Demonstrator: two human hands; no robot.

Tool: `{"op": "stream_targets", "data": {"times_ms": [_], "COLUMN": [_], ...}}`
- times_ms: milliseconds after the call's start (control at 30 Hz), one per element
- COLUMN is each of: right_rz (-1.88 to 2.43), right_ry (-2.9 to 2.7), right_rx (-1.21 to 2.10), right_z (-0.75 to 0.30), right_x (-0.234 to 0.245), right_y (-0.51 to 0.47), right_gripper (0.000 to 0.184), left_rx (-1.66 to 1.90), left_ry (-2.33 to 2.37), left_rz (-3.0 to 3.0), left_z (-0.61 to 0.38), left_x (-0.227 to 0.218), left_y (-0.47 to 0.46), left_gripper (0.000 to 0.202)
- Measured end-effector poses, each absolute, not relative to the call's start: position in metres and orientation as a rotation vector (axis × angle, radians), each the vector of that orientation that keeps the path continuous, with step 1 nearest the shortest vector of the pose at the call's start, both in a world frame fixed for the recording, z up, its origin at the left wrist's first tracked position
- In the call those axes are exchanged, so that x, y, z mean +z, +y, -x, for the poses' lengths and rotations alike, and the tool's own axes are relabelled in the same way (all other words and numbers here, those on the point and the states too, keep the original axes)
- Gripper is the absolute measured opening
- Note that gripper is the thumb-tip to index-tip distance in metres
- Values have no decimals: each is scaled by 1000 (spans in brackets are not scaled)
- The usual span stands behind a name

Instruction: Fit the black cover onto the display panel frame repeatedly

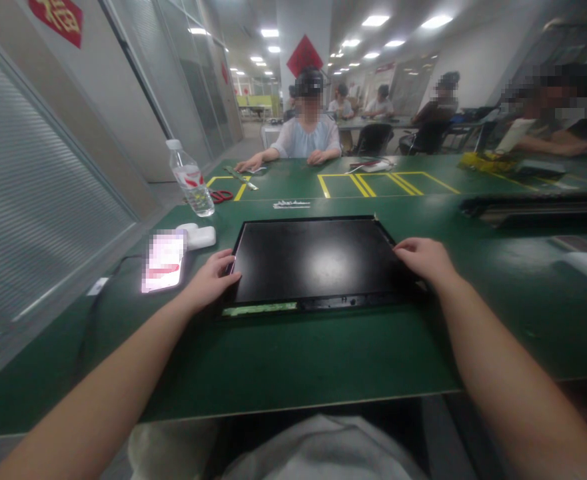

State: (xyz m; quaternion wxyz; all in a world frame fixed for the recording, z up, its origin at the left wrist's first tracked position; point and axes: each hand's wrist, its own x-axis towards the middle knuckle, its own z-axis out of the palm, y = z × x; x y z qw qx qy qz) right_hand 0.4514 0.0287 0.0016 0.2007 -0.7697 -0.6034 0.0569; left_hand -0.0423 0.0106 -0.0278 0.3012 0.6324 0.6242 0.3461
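Note:
A black flat display panel (318, 257) lies screen up on the green table in front of me, a pale glare spot on its surface. Along its near edge runs a strip with a green circuit board (260, 309) on the left part. My left hand (214, 277) grips the panel's left edge, thumb on top and fingers along the side. At the opposite edge, my right hand (426, 259) pinches the frame near its far right corner, thumb and fingers closed.
A lit phone (164, 260) and a white earbud-like case (200, 237) lie at left, near a water bottle (190, 179) and red-handled scissors (220, 196). Small white strips (292, 205) sit beyond the panel. A dark long frame (538, 210) lies at right. A person (309, 133) sits opposite.

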Motion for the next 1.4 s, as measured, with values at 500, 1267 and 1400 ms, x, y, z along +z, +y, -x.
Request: {"op": "stream_targets", "data": {"times_ms": [500,1267,1400], "right_rz": [2175,2177,2190], "right_ry": [-1708,-1700,-1704], "right_rx": [151,155,132], "right_z": [-449,-452,-450], "right_x": [5,1,2], "right_y": [27,29,29], "right_gripper": [27,29,29], "left_rx": [830,820,771], "left_ry": [1715,1743,1756], "left_rz": [-1796,-1812,-1832], "left_z": [43,42,42], "left_x": [-26,-27,-26], "left_y": [11,12,11], "left_gripper": [56,56,58]}}
